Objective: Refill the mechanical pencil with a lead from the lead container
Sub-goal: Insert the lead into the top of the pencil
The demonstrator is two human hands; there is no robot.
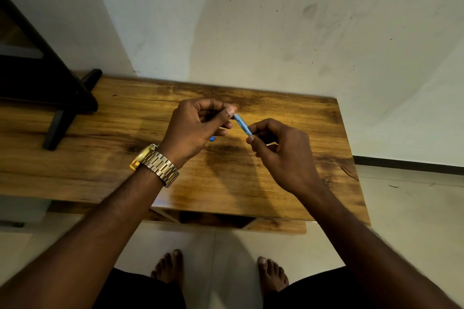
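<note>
A slim light-blue tube [242, 124] hangs slanted above the wooden table [288, 183], between both hands. I cannot tell whether it is the lead container or the pencil. My left hand [198, 130] pinches its upper end with thumb and forefinger. My right hand [278, 150] pinches its lower end with thumb and fingertips. A small darker blue piece [212, 138] shows just under my left hand's curled fingers. A thin pale bit [271, 144] peeks out from inside my right hand's curled fingers. No loose lead can be made out.
A black frame with a leg [57, 123] stands on the table's left part. A white wall rises behind the table. The table's right edge drops to a tiled floor [414, 208]. My bare feet [170, 267] are below the front edge.
</note>
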